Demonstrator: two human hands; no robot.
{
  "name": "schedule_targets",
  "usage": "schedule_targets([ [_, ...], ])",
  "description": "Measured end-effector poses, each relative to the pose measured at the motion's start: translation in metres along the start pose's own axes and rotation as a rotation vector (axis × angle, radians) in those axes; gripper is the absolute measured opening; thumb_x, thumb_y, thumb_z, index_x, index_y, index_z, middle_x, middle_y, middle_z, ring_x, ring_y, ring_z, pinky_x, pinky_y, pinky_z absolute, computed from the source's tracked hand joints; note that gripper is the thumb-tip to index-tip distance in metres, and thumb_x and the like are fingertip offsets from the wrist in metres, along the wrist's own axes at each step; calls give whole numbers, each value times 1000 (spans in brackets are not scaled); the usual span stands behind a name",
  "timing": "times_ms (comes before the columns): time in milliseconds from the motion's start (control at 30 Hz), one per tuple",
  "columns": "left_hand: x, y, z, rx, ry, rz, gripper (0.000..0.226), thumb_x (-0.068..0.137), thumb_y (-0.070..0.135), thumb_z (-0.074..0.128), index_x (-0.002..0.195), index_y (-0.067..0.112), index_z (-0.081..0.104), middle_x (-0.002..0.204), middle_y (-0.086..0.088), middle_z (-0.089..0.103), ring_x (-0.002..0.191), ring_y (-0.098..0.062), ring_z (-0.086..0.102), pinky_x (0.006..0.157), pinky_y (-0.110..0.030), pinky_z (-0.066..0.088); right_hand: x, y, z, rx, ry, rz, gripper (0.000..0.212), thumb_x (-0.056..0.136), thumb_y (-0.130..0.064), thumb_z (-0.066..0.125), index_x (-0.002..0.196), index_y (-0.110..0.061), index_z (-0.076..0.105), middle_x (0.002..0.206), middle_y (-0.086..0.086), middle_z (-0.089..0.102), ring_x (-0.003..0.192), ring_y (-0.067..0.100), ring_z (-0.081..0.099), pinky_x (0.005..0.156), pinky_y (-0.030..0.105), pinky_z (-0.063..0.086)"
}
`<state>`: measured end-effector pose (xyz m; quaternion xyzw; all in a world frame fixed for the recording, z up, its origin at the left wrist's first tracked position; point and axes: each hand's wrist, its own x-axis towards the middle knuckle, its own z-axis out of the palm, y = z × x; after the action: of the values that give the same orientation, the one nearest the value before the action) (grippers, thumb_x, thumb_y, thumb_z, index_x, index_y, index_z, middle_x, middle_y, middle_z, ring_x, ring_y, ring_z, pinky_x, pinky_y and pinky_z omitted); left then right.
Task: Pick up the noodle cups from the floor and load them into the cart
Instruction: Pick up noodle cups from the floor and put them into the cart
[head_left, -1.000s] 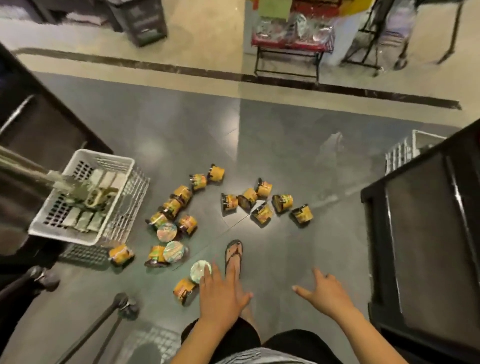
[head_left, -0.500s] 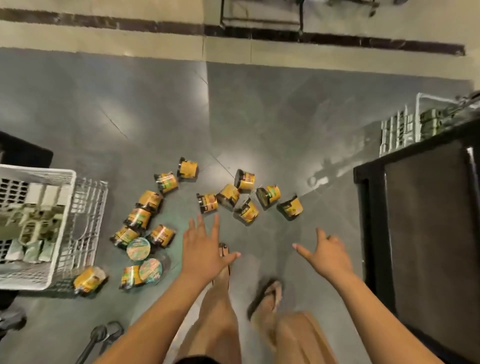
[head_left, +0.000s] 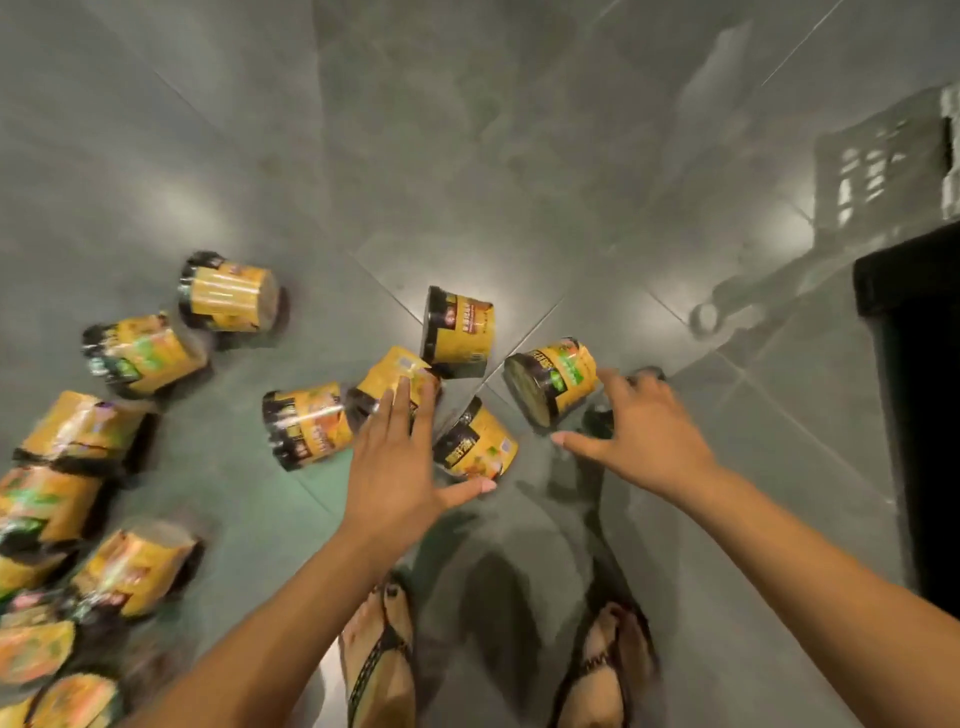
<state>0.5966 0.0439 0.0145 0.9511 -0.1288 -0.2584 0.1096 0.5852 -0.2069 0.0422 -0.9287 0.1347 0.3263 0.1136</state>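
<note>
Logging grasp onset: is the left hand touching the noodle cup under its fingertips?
Cannot tell. In the head view the left hand overlaps the noodle cup from above with straight fingers; neither contact nor gap shows.

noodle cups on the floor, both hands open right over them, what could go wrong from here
The yellow round noodle cups lie on their sides on the grey tile floor, so a nudge from the left hand could roll the cup beneath it. The right hand hovers between the cup showing its dark end and another it mostly hides; it may fumble both. The sandalled feet stand close and might kick one.
</note>
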Motion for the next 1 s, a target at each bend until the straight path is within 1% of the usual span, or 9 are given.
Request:
schedule_targets([
  [100, 36, -10, 45, -59, 48, 70, 129, 61, 95, 39, 154, 20, -11, 163, -1, -8, 149, -16, -9, 117, -31, -3, 56, -2, 31, -44, 84, -61, 103, 71, -84, 47, 151, -25, 21, 137, 16, 41, 126, 34, 39, 100, 41, 36],
  [367, 67, -18, 105, -187, 122, 140, 131, 54, 95, 41, 148, 27, -19, 155, 15, -13, 144, -2, -13, 119, -24, -1, 120, 0, 91, 9, 230, -102, 111, 65, -85, 54, 151, -26, 18, 149, 14, 22, 135, 33, 23, 109, 43, 29],
  [500, 60, -18, 105, -194, 112, 126, 125, 65, 79, 62, 154, 22, -4, 162, 11, 2, 147, -4, 3, 112, -16, 4, 114, 8, 102, -1, 269, -118, 99, 73, -81, 49, 150, -26, 19, 145, 13, 26, 132, 31, 26, 107, 41, 33],
  [567, 60, -15, 105, -194, 114, 146, 117, 66, 75, 66, 155, 21, 10, 160, 8, 21, 145, -7, 19, 111, -18, 18, 109, 14, 104, 28, 291, -146, 91, 78, -76, 49, 149, -25, 21, 144, 13, 28, 132, 31, 27, 107, 40, 33],
  [633, 61, -13, 108, -267, 134, 159, 102, 65, 70, 72, 148, 25, 31, 141, 10, 50, 130, -9, 45, 94, -17, 35, 105, 17, 105, 73, 300, -161, 86, 82, -71, 50, 149, -24, 24, 143, 15, 31, 132, 32, 28, 107, 41, 33],
  [700, 60, -10, 112, -301, 153, 185, 94, 67, 65, 74, 145, 29, 36, 128, 13, 58, 120, -10, 53, 85, -17, 37, 103, 20, 105, 189, 288, -136, 82, 84, -67, 51, 149, -23, 27, 141, 14, 35, 132, 32, 31, 107, 42, 34],
  [800, 63, -11, 129, -90, 276, 389, 88, 76, 56, 68, 147, 16, 35, 145, -2, 49, 133, -21, 46, 104, -31, 42, 103, 26, 103, 436, 213, -120, 79, 85, -63, 55, 148, -20, 32, 139, 9, 47, 128, 27, 44, 103, 37, 38],
  [867, 67, -13, 139, 110, 349, 492, 90, 70, 45, 79, 141, 8, 38, 141, -14, 51, 130, -31, 50, 99, -48, 48, 103, 31, 103, 586, 144, -124, 77, 85, -60, 58, 147, -19, 36, 137, 3, 54, 121, 22, 54, 102, 35, 43],
  [1000, 65, -17, 150, 259, 373, 585, 86, 68, 43, 83, 135, 7, 43, 137, -20, 54, 128, -39, 50, 97, -52, 46, 101, 42, 103, 635, 95, -162, 57, 87, -57, 57, 135, -25, 49, 119, -5, 66, 101, 11, 64, 91, 31, 52],
])
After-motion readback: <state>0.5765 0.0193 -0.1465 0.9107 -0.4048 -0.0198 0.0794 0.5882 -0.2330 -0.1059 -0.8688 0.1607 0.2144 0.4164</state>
